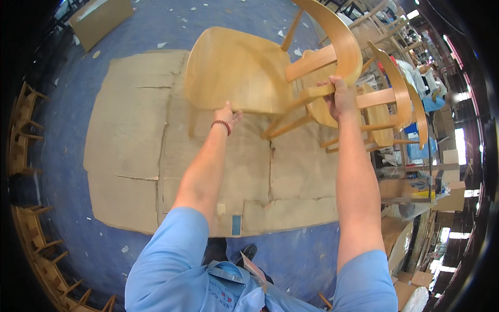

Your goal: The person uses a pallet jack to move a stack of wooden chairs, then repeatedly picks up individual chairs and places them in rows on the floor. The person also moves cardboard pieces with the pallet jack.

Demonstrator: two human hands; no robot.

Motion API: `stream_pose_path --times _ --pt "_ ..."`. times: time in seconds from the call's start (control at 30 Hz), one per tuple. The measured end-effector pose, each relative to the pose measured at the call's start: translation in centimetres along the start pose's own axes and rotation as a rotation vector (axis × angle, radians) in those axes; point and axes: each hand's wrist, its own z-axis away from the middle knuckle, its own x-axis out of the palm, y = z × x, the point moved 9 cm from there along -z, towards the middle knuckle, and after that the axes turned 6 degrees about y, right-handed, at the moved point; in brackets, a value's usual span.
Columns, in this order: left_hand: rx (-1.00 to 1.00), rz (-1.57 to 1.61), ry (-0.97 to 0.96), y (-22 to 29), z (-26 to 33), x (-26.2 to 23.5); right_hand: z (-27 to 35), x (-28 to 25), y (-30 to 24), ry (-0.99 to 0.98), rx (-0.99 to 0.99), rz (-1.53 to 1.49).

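Looking down on a blue workshop floor [67, 104] littered with pale scraps. Far left rim: row of unfinished wooden chair frames [31, 171] stacked along the wall, curving with the lens. Upper left: a loose cardboard panel [101, 21] lying on the floor. Centre: flattened cardboard sheets [135, 140] spread as a work mat, creased and seamed, with a small blue tag near the lower edge. Right side: more light-wood chairs [395, 104] standing close together, then shelving, cardboard boxes [452, 192] and blue fabric or wrapping beyond; bright windows at the far right rim.

Wooden chair [244, 70] held up in the air above the cardboard, tipped so the seat faces the camera. Light honey-coloured wood, smooth moulded seat, curved bentwood back rail at upper right, slim round legs angling down to the right. No contact with the floor.

Left hand [226, 114], red bead bracelet at the wrist, presses on the seat's lower front edge, fingers spread on the wood; a full wrap cannot be told. Right hand [340, 96] closed tight around a flat crosspiece of the chair's back, just under the curved rail. Both arms outstretched, blue short sleeves.
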Motion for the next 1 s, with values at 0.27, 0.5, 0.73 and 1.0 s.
stream_pose_path --times 0.27,0.5,0.73,1.0 --pt "0.002 -1.091 0.066 -8.6 4.8 -21.2 1.7 4.7 0.5 0.115 -0.030 0.179" --pt "-0.322 -1.624 0.313 -17.7 35.5 -51.9 5.9 2.3 2.9 -0.008 -0.375 0.472" --pt "-0.152 -0.892 1.465 -29.5 70.5 -71.3 47.0 6.1 38.7 -1.312 0.361 1.227" --pt "-0.236 -0.385 1.379 -57.3 74.2 -62.2 71.7 -0.8 36.5 -1.887 0.108 1.267"
